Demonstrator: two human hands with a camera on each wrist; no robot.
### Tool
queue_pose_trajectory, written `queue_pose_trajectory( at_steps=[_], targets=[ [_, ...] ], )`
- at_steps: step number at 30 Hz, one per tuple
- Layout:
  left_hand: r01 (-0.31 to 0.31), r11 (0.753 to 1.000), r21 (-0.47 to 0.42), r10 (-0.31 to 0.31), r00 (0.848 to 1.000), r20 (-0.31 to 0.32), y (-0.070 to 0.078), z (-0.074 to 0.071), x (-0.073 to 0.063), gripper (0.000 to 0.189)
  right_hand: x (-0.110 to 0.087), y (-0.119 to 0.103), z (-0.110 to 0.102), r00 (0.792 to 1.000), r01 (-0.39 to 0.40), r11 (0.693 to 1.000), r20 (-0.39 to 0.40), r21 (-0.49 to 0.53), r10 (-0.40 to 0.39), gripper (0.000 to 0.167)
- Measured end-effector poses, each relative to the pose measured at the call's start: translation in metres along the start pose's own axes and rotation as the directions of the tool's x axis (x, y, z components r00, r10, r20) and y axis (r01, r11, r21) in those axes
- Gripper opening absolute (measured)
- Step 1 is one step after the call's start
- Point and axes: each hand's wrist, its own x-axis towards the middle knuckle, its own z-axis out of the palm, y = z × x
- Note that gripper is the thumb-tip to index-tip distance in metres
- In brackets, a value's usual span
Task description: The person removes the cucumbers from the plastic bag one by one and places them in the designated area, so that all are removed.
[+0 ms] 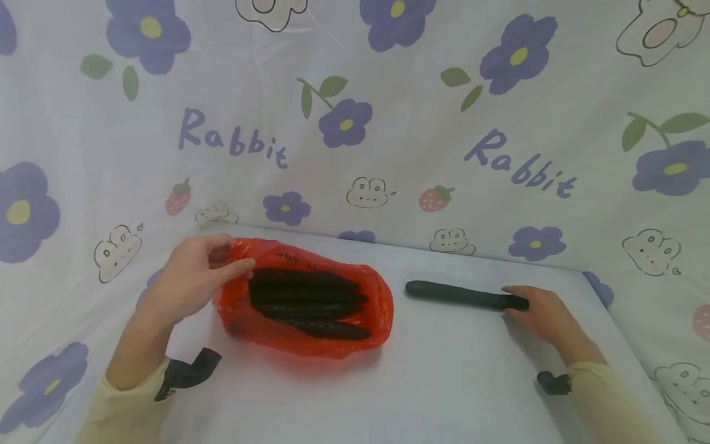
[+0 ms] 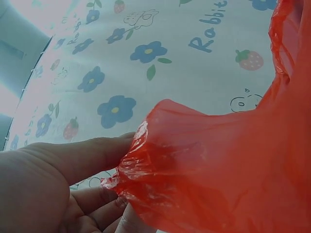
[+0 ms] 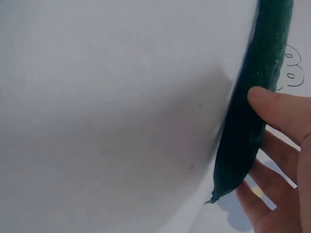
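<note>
A red plastic bag (image 1: 310, 351) lies on its side on the white table, its mouth facing right and several dark green cucumbers (image 1: 305, 308) showing inside. My left hand (image 1: 191, 274) pinches the gathered left end of the bag between thumb and fingers; the left wrist view shows the crumpled red film (image 2: 141, 170) at the fingertips. To the right of the bag, my right hand (image 1: 540, 314) grips the right end of a single cucumber (image 1: 455, 293). In the right wrist view, thumb and fingers (image 3: 279, 114) lie on either side of that cucumber (image 3: 248, 111), near its stem tip.
The white tabletop (image 1: 377, 401) spreads in front of and between the hands. Behind it hangs a white cloth (image 1: 399, 148) printed with purple flowers, rabbits and strawberries. Dark straps (image 1: 191, 370) sit at both wrists over light yellow sleeves (image 1: 130, 407).
</note>
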Motion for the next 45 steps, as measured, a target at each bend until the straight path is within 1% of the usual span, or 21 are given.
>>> queue_pose_trajectory(
  at_steps=[3,5,10,13,15,19,23,26,31,38,41,45],
  targets=[
    [0.003,1.0,0.002,-0.003,1.0,0.001,-0.001,0.001,0.0,0.039,-0.002,-0.001,0.0,0.999,0.011,1.0,-0.046,0.013,-0.011,0.053],
    [-0.003,1.0,-0.002,0.003,1.0,0.001,-0.003,0.002,0.0,0.038,-0.002,-0.003,-0.002,0.994,0.045,0.999,-0.104,0.021,-0.043,0.053],
    [-0.008,1.0,0.002,0.008,1.0,-0.002,-0.004,0.003,0.001,0.037,-0.001,-0.02,-0.013,0.961,0.135,0.99,-0.246,0.034,-0.122,0.054],
    [-0.012,1.0,0.008,0.012,1.0,-0.004,-0.003,0.003,0.002,0.037,0.0,-0.035,-0.02,0.944,0.159,0.987,-0.297,0.032,-0.143,0.055],
    [-0.014,1.0,0.007,0.014,1.0,-0.005,-0.002,0.003,0.003,0.035,0.0,-0.047,-0.024,0.936,0.172,0.985,-0.317,0.035,-0.152,0.055],
    [-0.027,1.0,-0.001,0.027,1.0,-0.002,-0.003,0.002,0.004,0.031,-0.001,-0.072,-0.031,0.921,0.205,0.978,-0.345,0.034,-0.181,0.056],
    [-0.044,0.999,-0.006,0.044,0.999,0.0,-0.003,0.002,0.004,0.028,0.001,-0.094,-0.035,0.913,0.227,0.973,-0.357,0.042,-0.198,0.058],
    [-0.049,0.999,-0.017,0.049,0.999,0.005,-0.003,0.003,0.004,0.026,0.002,-0.108,-0.037,0.909,0.247,0.967,-0.36,0.057,-0.211,0.058],
    [-0.056,0.998,-0.038,0.057,0.998,0.015,-0.004,0.003,0.005,0.021,0.003,-0.128,-0.038,0.895,0.293,0.954,-0.369,0.062,-0.251,0.059],
    [-0.075,0.993,-0.088,0.079,0.996,0.044,-0.005,0.001,0.004,0.02,0.0,-0.155,-0.038,0.86,0.358,0.932,-0.408,0.058,-0.305,0.059],
    [-0.07,0.992,-0.107,0.076,0.995,0.056,-0.005,0.0,0.003,0.021,-0.002,-0.168,-0.037,0.854,0.375,0.925,-0.415,0.069,-0.315,0.06],
    [-0.057,0.99,-0.132,0.067,0.995,0.075,-0.007,-0.001,0.001,0.027,-0.004,-0.185,-0.036,0.856,0.389,0.917,-0.403,0.092,-0.323,0.061]
  ],
)
